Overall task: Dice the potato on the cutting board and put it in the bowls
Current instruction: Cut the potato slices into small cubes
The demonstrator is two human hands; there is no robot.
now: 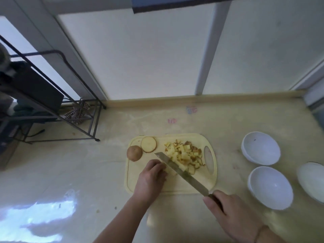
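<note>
Lower right of the frame, my right hand point(226, 213) has its grip clenched on the knife point(182, 173) handle, and at lower centre my left hand point(151, 178) presses down, its grip curled over a potato piece I can barely see. I should keep those fingertips tucked behind the blade and cut evenly. Beyond, on the cutting board point(206, 183), lie the diced potato point(185, 156), a slice point(148, 144) and an end piece point(134, 153) at centre; the bowls point(270, 187) wait empty on the tabletop point(70, 163) at right.

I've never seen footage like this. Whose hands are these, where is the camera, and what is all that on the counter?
No machine here: a person wears one wide-angle camera on the head, looking down at their own hands. The right hand grips a knife. The left hand presses down on the cutting board, seemingly steadying a piece being cut. Diced potato is piled on the board, beside a round slice and a potato end. Three white bowls wait, empty, to the right.
</note>
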